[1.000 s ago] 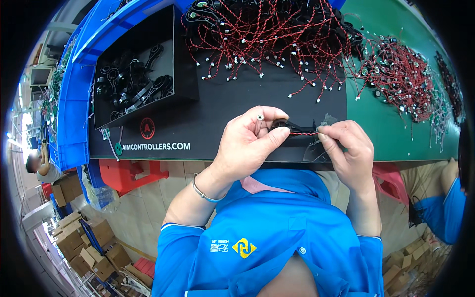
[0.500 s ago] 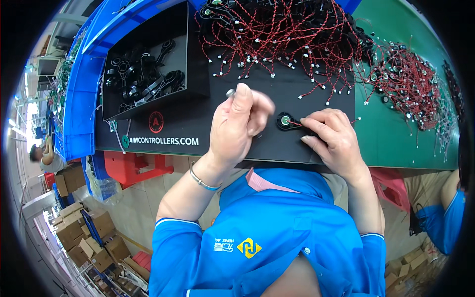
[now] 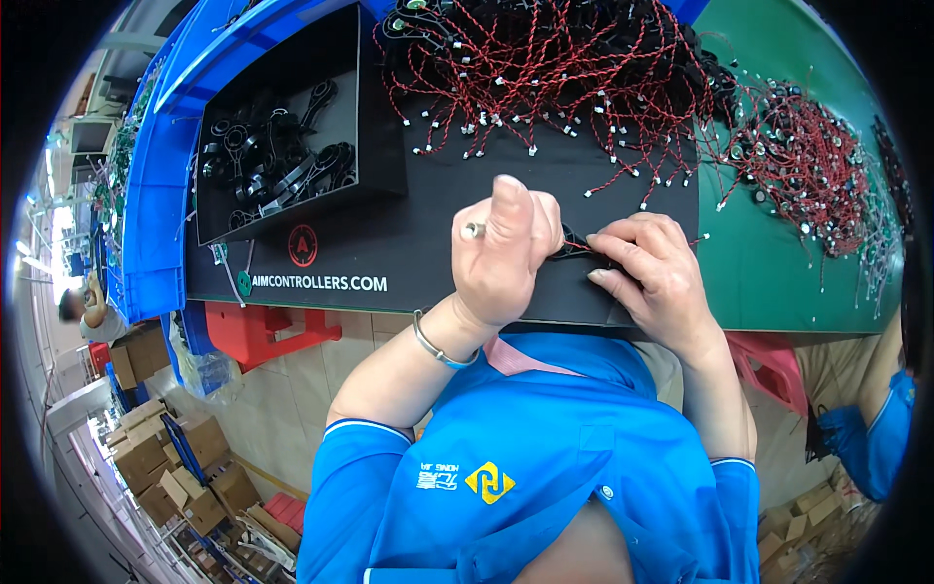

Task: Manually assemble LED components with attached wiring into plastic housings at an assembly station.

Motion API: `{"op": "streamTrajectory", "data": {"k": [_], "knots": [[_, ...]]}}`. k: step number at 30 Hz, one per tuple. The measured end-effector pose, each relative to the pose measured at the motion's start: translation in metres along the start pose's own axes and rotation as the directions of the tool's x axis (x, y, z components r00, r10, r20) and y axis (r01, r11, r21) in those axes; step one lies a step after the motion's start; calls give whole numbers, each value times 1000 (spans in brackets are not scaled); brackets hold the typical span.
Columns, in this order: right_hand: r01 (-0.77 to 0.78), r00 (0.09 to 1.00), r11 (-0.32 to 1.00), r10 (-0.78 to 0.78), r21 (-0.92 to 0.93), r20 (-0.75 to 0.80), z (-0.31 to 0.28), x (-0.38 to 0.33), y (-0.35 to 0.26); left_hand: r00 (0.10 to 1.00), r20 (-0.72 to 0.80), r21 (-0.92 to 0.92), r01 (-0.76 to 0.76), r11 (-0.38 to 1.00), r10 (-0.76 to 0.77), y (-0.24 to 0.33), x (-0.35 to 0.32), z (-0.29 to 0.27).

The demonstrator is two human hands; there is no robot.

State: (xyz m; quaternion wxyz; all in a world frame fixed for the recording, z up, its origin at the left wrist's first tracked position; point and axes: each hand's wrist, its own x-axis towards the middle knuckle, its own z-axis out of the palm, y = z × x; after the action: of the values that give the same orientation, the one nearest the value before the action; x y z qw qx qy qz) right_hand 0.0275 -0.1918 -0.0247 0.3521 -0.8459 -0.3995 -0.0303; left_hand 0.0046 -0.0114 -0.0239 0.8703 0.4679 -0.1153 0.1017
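Across the green table (image 3: pixel 754 302), a black mat (image 3: pixel 438 185) covers the middle. Blue bin (image 3: pixel 156 219) along the left. Big red wire pile (image 3: pixel 545 73) at the mat's far side; second wire pile (image 3: pixel 798 161) on bare green, right. Black box (image 3: pixel 382 161) at mat's left, loose black parts inside. Left hand (image 3: pixel 508 248) is in a fist around a metal rod (image 3: pixel 473 231), one end poking out; it blocks most of the black part (image 3: pixel 572 243) on the mat between the hands. Right hand (image 3: pixel 652 268): fingertips at the part's wire, thumb apart; pinching or just pressing, can't tell. White connector (image 3: pixel 705 237) just beyond it.
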Motion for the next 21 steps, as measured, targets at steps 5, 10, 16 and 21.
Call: {"op": "streamTrajectory", "data": {"k": [5,10,16,21], "knots": [[14,1000,1000,-14,11,10,-2,2,4,998,60,285,-4,959,-14,2,-2,5],[40,999,999,-40,-6,15,-5,5,4,999,35,251,1,968,-10,-4,1,1],[40,998,999,-39,-12,56,-9,5,-2,999,-11,309,47,950,-45,-6,0,3],[90,996,996,-90,-25,-14,-13,4,-7,965,-12,235,-252,939,262,6,-6,3]]}}
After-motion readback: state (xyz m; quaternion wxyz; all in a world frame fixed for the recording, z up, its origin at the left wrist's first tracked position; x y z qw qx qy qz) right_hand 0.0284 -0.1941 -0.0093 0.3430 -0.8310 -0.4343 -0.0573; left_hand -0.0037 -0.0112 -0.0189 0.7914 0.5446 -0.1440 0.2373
